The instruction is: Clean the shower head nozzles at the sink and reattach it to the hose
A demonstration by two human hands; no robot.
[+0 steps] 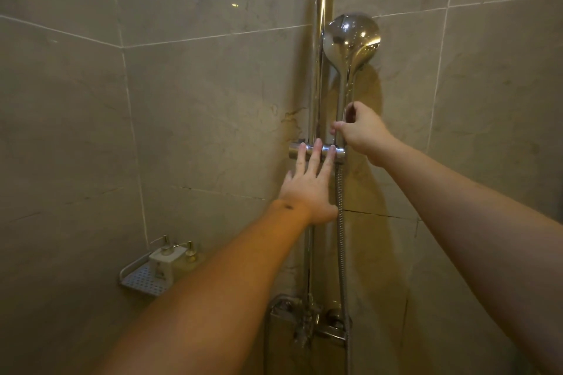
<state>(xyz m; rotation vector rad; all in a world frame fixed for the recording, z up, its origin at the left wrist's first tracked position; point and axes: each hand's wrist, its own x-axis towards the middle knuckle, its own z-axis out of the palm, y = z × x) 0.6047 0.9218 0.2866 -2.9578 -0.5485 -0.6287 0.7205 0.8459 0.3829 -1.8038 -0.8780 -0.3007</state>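
A chrome shower head sits upright in its holder bracket on the vertical chrome rail, its back toward me, so the nozzles are hidden. My right hand is closed around the lower part of its handle, just above the bracket. My left hand is flat with fingers spread, its fingertips resting on the bracket. The ribbed metal hose hangs from the bottom of the handle down past my left hand.
The chrome mixer valve is mounted low on the tiled wall. In the left corner, a perforated metal shelf holds pump bottles. Beige tiled walls enclose the space on both sides.
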